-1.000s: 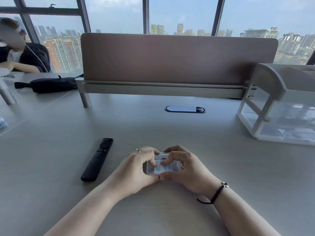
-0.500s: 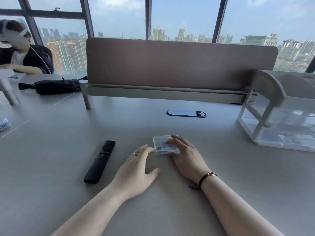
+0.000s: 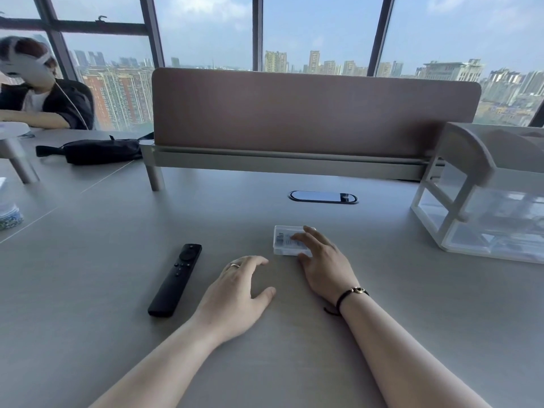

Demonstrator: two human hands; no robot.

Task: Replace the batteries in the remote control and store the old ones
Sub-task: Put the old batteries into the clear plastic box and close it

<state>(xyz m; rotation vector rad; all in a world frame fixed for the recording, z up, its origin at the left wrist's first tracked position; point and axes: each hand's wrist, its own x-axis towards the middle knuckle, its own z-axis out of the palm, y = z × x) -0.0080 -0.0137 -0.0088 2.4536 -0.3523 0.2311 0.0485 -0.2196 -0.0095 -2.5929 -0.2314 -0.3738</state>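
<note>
A black remote control (image 3: 176, 279) lies face up on the grey desk (image 3: 294, 348), pointing away from me. To its right my left hand (image 3: 238, 290) rests palm down on the desk, fingers apart, holding nothing, a ring on one finger. A small clear plastic battery case (image 3: 283, 241) sits flat on the desk further back. My right hand (image 3: 323, 262) lies over the case's right half, with spread fingertips on its lid and the thumb at its near corner. I cannot see whether batteries are inside the case.
A clear plastic drawer organiser (image 3: 482, 201) stands at the right. A brown desk divider (image 3: 309, 113) runs across the back, with an oval cable port (image 3: 323, 197) before it. A black pouch (image 3: 100, 150) and another seated person (image 3: 38, 92) are far left.
A second ago both hands held the clear case close to me. My right hand has set it down further back on the desk, and my left hand has let go and rests flat.
</note>
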